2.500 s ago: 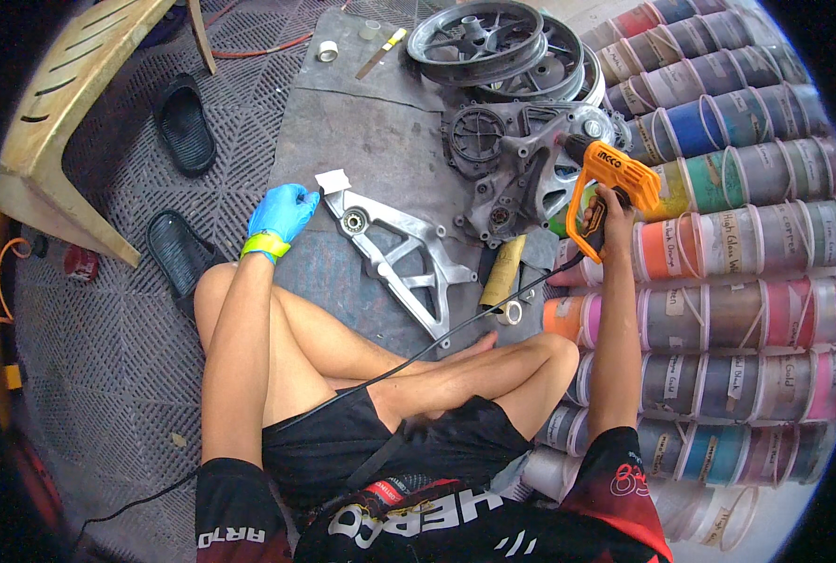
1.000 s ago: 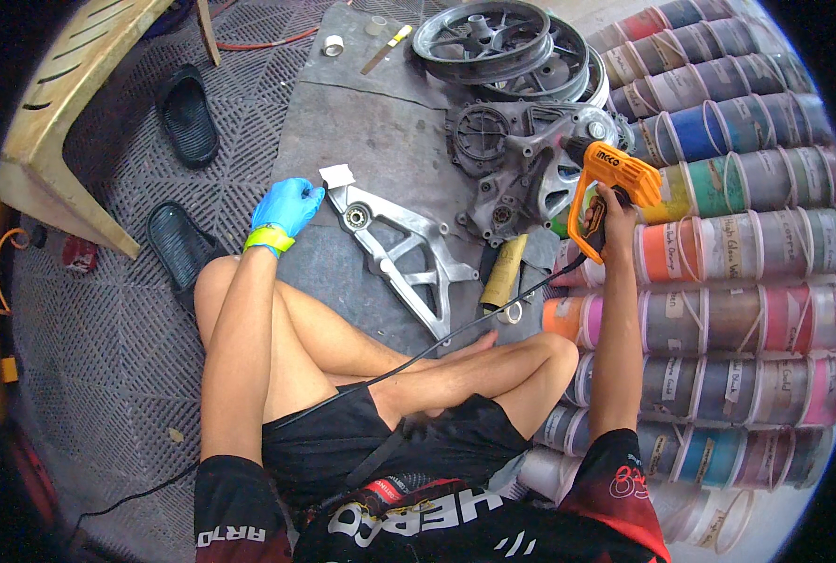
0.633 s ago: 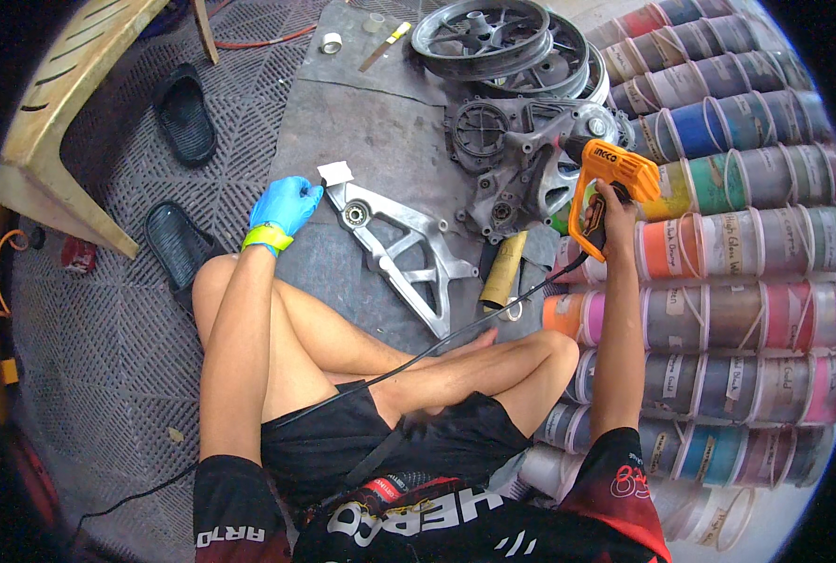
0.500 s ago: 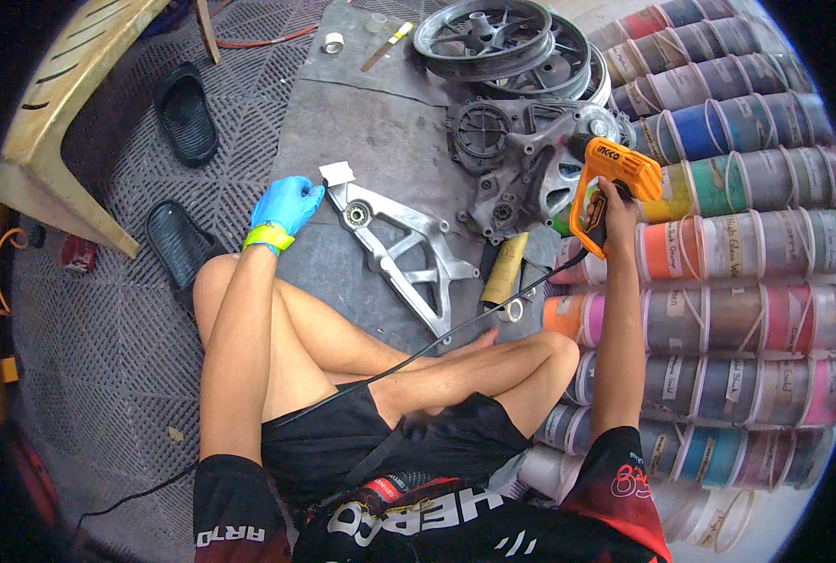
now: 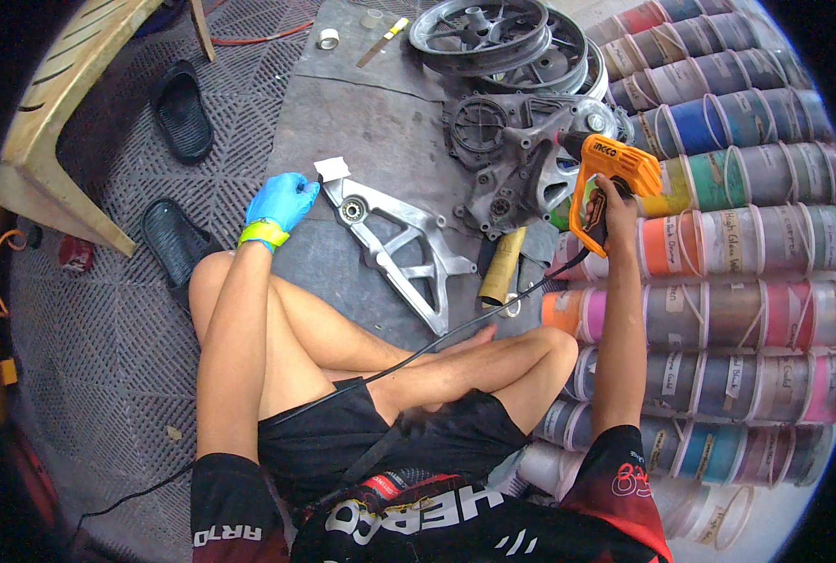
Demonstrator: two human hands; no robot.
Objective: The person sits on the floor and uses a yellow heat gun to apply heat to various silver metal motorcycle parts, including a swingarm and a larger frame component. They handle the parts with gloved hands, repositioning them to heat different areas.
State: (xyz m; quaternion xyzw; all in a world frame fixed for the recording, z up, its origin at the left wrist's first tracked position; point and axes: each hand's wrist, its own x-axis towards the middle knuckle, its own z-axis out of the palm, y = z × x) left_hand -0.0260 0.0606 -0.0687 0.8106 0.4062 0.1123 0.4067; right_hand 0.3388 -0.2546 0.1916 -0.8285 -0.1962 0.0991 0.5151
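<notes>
Floor-level workshop scene, shot from the head down. Person's sitting cross-legged on a dark grey mat point(image 5: 380, 113) with a bunch of bike parts spread out in front.

Left hand point(image 5: 282, 200), in a blue glove with a yellow cuff, rests palm-down at the upper end of a silver aluminium bracket point(image 5: 395, 249), fingers loosely curved rather than gripping; it seems to touch the bracket's end, right by a small white paper scrap point(image 5: 332, 169). The bracket lies flat on the mat, running diagonally from the glove down toward the person's knees.

Right hand point(image 5: 608, 208) is bare and wrapped firmly around the handle of an orange heat gun point(image 5: 608, 174), held up off the mat with the nozzle pointing left toward a grey engine casing point(image 5: 521, 159). Its black cord point(image 5: 409, 361) trails down across the legs.

Other stuff: two dark wheel rims point(image 5: 502, 33) stacked at the top of the mat, a tan cardboard tube point(image 5: 502, 267) just beside the bracket's lower end, and a wall of stacked paint cans point(image 5: 737, 235) with colourful lids all along the right. Over on the left, a pair of black sandals point(image 5: 179, 108) sits on the grey floor tiles next to a beige plastic chair point(image 5: 57, 122).
</notes>
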